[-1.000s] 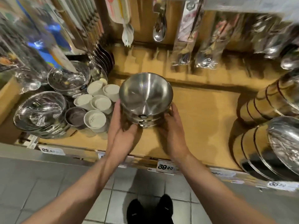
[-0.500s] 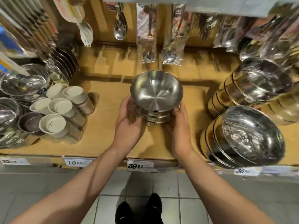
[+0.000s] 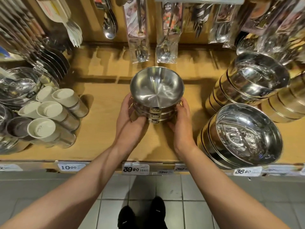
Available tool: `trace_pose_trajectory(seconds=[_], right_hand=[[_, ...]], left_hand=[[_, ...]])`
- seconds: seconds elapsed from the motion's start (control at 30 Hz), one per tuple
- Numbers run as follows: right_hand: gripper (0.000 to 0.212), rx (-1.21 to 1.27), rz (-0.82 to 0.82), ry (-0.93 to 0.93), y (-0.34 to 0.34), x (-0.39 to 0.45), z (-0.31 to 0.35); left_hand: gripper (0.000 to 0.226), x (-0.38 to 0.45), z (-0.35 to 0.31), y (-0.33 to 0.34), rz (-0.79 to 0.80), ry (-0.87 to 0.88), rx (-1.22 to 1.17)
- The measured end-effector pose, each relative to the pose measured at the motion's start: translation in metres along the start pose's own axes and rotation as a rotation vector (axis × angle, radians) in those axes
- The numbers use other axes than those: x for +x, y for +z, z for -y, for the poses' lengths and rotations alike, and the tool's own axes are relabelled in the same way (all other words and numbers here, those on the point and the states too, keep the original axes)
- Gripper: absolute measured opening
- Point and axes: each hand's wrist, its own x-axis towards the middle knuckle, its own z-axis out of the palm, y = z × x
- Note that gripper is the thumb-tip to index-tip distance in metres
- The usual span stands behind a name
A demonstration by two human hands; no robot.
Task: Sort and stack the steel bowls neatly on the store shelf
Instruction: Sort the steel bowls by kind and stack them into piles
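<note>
Head view: the stack of small steel bowls [image 3: 156, 96] now sits mid-shelf [image 3: 105, 129], carried rightward from beside the white cups [image 3: 49, 113] toward the larger bowl stacks [image 3: 244, 134]. Left hand [image 3: 130, 119] and right hand [image 3: 179, 119] clasp its sides; placement seems near.

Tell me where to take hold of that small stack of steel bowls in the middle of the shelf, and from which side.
Take the stack of steel bowls low on its sides, one hand on each, as the left hand and right hand grip it now. The walls flare wide at the top rim and narrow below, so a grip under the flare probably keeps all the nested bowls together.
</note>
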Motion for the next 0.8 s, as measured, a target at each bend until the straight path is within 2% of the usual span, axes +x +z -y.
trace_pose_trajectory(seconds=[0.33,0.47,0.53,0.63,0.73,0.8], right_hand=[[0.072,0.012,0.03,0.037,0.0,0.0,0.002],[0.08,-0.048,0.014,0.082,-0.002,-0.019,0.0],[0.079,-0.075,0.009,0.1,-0.008,-0.039,-0.005],[0.069,-0.1,-0.023,0.127,-0.021,-0.075,-0.013],[0.042,-0.131,-0.067,0.165,-0.039,-0.115,-0.02],[0.03,-0.114,-0.114,0.189,-0.055,-0.135,-0.018]], left_hand=[[0.071,0.003,-0.005,-0.005,0.039,-0.044,0.041],[0.051,-0.008,-0.007,-0.01,0.018,-0.084,0.094],[0.049,-0.019,-0.006,-0.014,-0.041,-0.142,0.092],[0.037,-0.039,-0.006,-0.024,-0.054,-0.189,0.104],[0.024,-0.062,-0.011,-0.031,0.069,-0.182,0.151],[0.031,-0.072,-0.018,-0.031,0.135,-0.165,0.179]])
